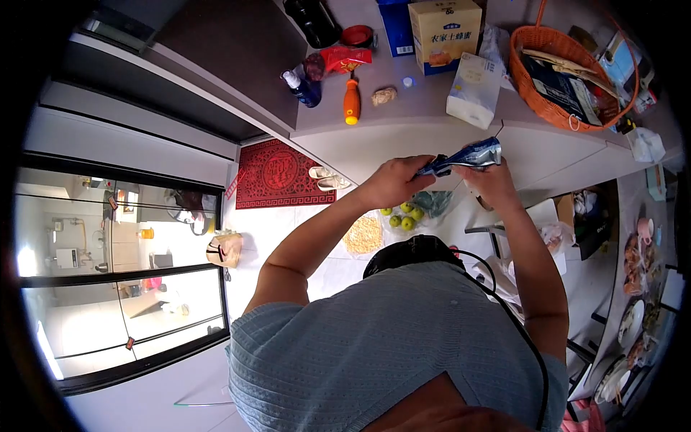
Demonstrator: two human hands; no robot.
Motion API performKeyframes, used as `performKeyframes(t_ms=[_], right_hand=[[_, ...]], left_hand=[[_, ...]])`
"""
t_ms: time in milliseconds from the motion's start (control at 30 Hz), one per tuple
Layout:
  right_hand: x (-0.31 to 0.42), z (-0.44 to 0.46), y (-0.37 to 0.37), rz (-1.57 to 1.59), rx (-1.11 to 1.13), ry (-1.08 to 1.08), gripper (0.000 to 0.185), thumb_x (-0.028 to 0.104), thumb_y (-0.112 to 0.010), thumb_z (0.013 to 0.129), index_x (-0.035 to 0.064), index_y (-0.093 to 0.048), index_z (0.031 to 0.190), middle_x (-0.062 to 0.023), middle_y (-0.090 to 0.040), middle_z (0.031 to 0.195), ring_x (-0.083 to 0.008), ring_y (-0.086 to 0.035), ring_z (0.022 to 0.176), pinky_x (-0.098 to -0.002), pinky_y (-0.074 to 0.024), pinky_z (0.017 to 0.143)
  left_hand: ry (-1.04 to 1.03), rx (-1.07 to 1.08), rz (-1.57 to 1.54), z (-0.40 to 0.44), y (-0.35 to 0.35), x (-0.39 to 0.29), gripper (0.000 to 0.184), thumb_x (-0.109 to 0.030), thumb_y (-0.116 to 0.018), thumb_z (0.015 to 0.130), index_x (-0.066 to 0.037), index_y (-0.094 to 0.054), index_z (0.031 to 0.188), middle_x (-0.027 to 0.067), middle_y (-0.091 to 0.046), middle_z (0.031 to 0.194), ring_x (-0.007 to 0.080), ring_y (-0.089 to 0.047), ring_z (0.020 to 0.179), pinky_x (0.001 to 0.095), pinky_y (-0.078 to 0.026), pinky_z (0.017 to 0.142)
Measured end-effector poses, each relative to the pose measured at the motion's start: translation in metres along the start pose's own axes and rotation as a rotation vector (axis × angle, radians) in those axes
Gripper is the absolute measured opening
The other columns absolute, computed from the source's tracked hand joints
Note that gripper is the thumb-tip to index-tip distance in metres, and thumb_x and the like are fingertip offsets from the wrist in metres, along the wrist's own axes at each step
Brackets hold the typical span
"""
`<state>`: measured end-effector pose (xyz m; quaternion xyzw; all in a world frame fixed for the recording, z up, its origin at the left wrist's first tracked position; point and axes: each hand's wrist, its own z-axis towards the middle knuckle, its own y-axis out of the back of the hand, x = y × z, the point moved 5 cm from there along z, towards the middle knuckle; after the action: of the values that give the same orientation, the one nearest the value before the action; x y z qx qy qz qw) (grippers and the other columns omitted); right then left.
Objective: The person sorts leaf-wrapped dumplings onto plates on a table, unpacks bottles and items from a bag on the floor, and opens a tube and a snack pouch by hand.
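A blue and silver foil packet is stretched between my two hands, above the floor just in front of the counter edge. My left hand is closed around its dark left end. My right hand grips the silver right part from below, with the fingers partly hidden by the packet. A thin dark piece sticks up past the packet's right end; I cannot make out what it is. On the counter nearest my hands lie an orange-handled screwdriver and a white tissue pack.
The counter also holds a honey box, an orange wicker basket, a blue spray bottle and a red packet. Bagged green fruit and a red mat are on the floor. Plates stand at right.
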<state>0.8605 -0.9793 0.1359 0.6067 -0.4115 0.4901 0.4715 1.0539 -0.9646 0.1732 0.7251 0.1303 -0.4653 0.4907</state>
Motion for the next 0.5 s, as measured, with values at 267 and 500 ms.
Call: performKeyframes(t_ms=[267,500], right_hand=[[0.004,-0.001,-0.011,0.052,-0.091,0.053,0.027,0.005,-0.073,0.075,0.0064,-0.057,0.097,0.0022,-0.06,0.081,-0.005,-0.055,0.075,-0.0223,-0.0459,0.063],[0.016,-0.002,-0.001,-0.027,0.004,0.136,0.027,0.009,-0.074,0.076,0.0047,-0.058,0.098,0.0003,-0.062,0.082,-0.0065,-0.057,0.075,-0.0236,-0.048,0.066]], left_hand=[[0.033,0.038,-0.095,0.005,-0.011,0.007,0.03,-0.02,-0.06,0.088,-0.004,-0.054,0.112,0.0183,-0.062,0.083,0.0327,-0.062,0.076,0.0383,-0.047,0.07],[-0.056,-0.038,0.004,0.005,-0.004,-0.004,0.031,-0.02,-0.06,0.087,-0.004,-0.054,0.113,0.0186,-0.062,0.089,0.0345,-0.061,0.079,0.0397,-0.047,0.07]])
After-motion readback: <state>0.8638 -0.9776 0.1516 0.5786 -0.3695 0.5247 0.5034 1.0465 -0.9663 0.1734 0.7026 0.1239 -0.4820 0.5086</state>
